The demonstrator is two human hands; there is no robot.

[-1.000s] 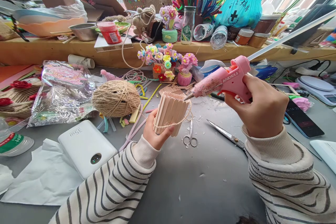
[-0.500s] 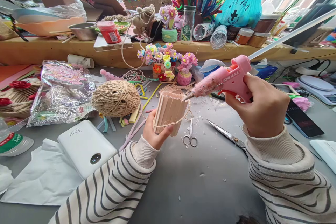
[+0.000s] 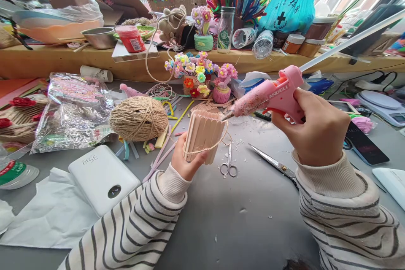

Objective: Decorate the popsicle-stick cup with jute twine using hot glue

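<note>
A small box of wooden craft sticks (image 3: 204, 134) is gripped in my left hand (image 3: 188, 160), thumb across its front. Jute twine (image 3: 198, 150) loops round the lower part of the box and past its right side. My right hand (image 3: 316, 126) is closed on the handle of a pink hot glue gun (image 3: 268, 95), a long clear glue stick (image 3: 348, 44) rising from its back. The gun's nozzle is at the upper right edge of the box; whether it touches is hard to tell. Left of the box lies a ball of jute twine (image 3: 139, 118).
Small scissors (image 3: 228, 164) and large scissors (image 3: 274, 165) lie on the grey table. A white power bank (image 3: 104, 179) rests at left, partly on white paper (image 3: 47, 215). Behind are pipe-cleaner flowers (image 3: 193, 69) and a shelf (image 3: 133, 64) crowded with jars. A phone (image 3: 367, 143) lies at right.
Almost nothing differs. The box in my left hand has turned very slightly, and the whole view has shifted a little. Both hands keep their holds.
</note>
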